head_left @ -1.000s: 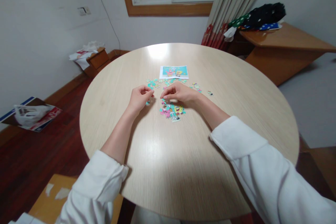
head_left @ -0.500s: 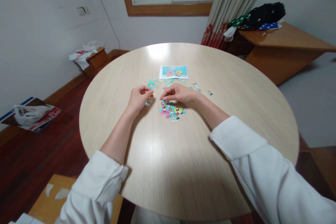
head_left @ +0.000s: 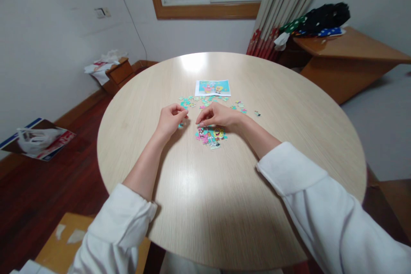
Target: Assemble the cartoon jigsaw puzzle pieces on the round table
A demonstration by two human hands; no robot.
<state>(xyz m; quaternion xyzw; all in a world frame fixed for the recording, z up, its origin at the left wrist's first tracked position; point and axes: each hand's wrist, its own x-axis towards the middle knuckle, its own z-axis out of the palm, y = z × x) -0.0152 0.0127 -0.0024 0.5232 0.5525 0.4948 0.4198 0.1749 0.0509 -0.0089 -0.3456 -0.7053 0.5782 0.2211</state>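
A partly joined jigsaw puzzle (head_left: 211, 137) with pink, yellow and turquoise cartoon figures lies flat on the round table (head_left: 199, 205). At its upper left edge, my right hand (head_left: 216, 114) pinches a small puzzle piece mostly hidden by the fingertips. My left hand (head_left: 171, 120) hovers left of the puzzle, thumb and fingers pressed together; whatever is between them is too small to make out. A turquoise piece (head_left: 181, 125) lies just under the left hand. Beyond both hands are several loose puzzle pieces (head_left: 208, 101), some covered by the right hand.
A printed reference picture (head_left: 212, 88) lies behind the loose pieces. One separate piece (head_left: 257, 113) sits off to the right. Against the right wall stands a wooden desk (head_left: 356, 47) with cloths on it. A cardboard box (head_left: 61, 244) stands at the lower left.
My right hand has dipped very slightly toward the puzzle's upper edge, its fingertips a little lower. My left hand holds the same place and pinch.
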